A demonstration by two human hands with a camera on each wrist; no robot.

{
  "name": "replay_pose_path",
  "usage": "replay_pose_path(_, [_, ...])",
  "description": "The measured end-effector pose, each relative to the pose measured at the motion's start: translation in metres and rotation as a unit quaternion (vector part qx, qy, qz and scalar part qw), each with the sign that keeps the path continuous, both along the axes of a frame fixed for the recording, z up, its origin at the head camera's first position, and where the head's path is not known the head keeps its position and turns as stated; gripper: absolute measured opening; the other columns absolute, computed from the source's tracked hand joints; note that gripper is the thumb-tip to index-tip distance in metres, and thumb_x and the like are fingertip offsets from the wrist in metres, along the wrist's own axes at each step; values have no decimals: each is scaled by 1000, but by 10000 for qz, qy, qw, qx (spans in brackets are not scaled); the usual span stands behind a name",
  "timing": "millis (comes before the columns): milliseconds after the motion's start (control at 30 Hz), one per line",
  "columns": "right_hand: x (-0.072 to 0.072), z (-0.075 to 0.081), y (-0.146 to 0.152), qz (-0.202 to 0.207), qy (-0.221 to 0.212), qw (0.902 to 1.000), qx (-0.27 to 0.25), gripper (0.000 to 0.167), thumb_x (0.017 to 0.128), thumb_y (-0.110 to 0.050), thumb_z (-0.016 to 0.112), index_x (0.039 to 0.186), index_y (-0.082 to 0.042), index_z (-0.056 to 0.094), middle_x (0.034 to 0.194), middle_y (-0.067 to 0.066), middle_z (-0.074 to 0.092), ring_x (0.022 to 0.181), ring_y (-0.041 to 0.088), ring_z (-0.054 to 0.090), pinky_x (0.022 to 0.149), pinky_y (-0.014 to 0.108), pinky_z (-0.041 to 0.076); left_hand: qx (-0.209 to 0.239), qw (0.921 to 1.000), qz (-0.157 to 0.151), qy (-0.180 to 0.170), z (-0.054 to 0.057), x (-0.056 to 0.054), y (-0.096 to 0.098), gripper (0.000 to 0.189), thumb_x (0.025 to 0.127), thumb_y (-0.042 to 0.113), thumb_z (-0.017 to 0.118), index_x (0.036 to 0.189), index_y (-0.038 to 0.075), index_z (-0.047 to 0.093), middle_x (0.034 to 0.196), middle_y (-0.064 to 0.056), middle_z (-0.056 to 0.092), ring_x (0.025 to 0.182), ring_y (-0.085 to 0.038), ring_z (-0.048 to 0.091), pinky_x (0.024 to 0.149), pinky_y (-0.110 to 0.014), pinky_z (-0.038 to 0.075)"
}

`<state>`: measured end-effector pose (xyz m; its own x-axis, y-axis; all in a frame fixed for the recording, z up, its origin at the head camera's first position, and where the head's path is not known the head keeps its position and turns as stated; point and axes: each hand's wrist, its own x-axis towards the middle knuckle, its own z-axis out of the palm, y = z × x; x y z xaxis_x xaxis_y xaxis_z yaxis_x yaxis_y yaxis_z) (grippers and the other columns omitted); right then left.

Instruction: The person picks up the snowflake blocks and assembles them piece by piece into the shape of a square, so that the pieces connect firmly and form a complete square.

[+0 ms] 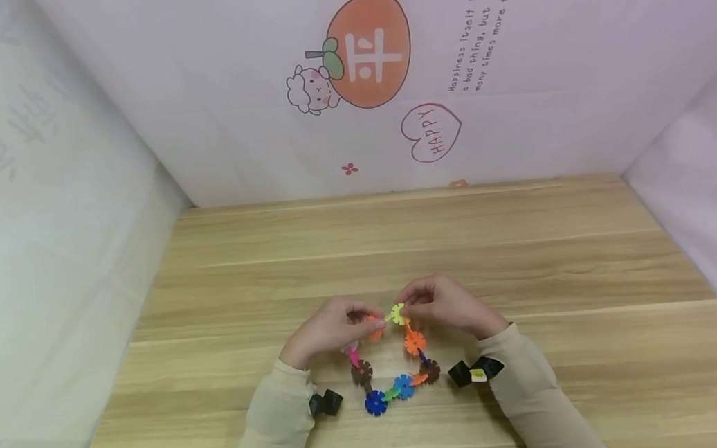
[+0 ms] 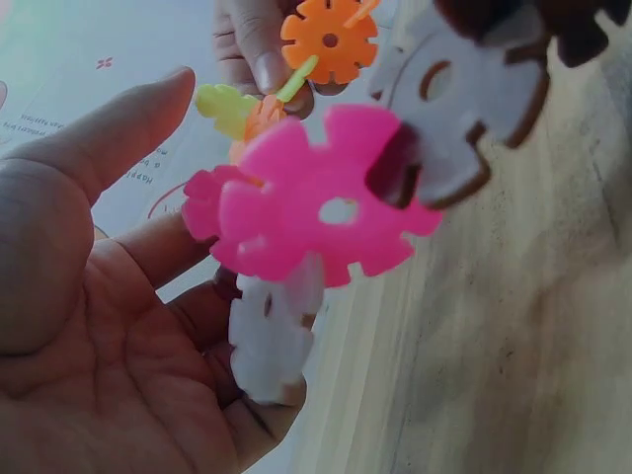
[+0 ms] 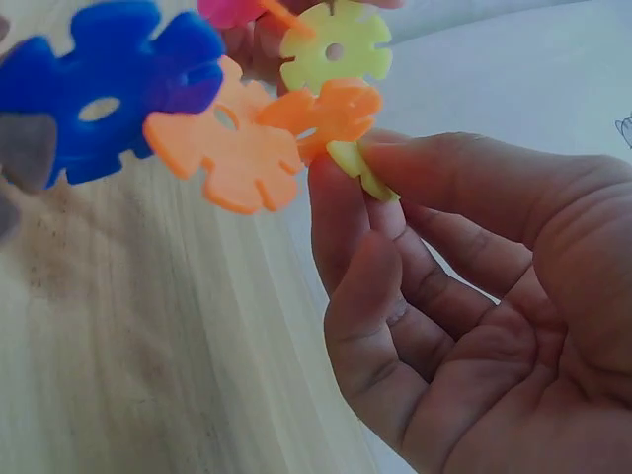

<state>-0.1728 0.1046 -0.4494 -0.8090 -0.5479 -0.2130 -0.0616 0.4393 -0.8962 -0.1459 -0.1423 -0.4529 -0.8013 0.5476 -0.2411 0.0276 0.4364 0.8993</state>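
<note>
A ring-shaped chain of notched plastic snowflake discs lies between the two hands in the head view. My left hand (image 1: 332,328) holds an orange disc (image 1: 375,328) at the chain's upper left, thumb in front. Beside it a thin yellow disc (image 1: 389,317) shows edge-on. My right hand (image 1: 450,306) pinches a yellow disc (image 3: 361,172) between thumb and fingers; paired orange discs (image 3: 229,148) hang from it. Whether the two yellow discs are joined, I cannot tell. Near the left palm are a pink disc (image 2: 296,202) and a white disc (image 2: 269,341).
The chain's lower part has a dark blue disc (image 1: 376,403), a light blue disc (image 1: 404,386) and brown discs (image 1: 361,372). Black wrist mounts (image 1: 330,401) sit on both sleeves. A wood-grain table (image 1: 213,290) extends to printed white cloth walls (image 1: 234,142).
</note>
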Motion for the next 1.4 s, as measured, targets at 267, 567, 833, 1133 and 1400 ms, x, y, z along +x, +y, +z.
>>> replay_pose_path(267, [-1,0,0,-48,-27,10000,-26,18,91,-19,71,107,-9,72,92,5,70,85,24,66,74,33,56,-58,9999,77,-63,0,1,2,35,95,35,65,118,10,71,82,-16,70,44,-9,44,41,-20,38])
replay_pose_path(567, [1,2,-2,-35,-11,10000,-56,19,91,-21,72,106,-9,72,91,6,71,86,28,67,74,33,56,-219,9997,5,136,-1,0,3,28,95,34,65,112,13,74,94,-2,73,57,-11,50,52,-23,44])
replay_pose_path(833, [3,3,-5,12,28,10000,-67,17,90,-20,73,103,-10,73,91,4,72,85,25,69,76,34,57,-108,9999,9,-111,-3,0,3,26,94,34,67,109,14,74,92,-3,73,54,-12,50,47,-22,42])
replay_pose_path(1133, [5,3,-9,-130,11,9999,-77,13,89,-16,73,101,-9,74,88,4,73,83,26,69,76,37,57,-190,9996,128,194,-7,-1,8,25,94,32,67,107,11,75,97,-4,74,72,-10,59,66,-27,52])
replay_pose_path(1400, [5,1,-11,-241,4,9997,-92,12,88,-15,74,99,-10,75,89,4,73,82,22,67,75,35,56,-328,9987,363,135,-5,-1,9,23,94,34,67,107,17,76,102,1,74,79,-12,60,74,-29,52])
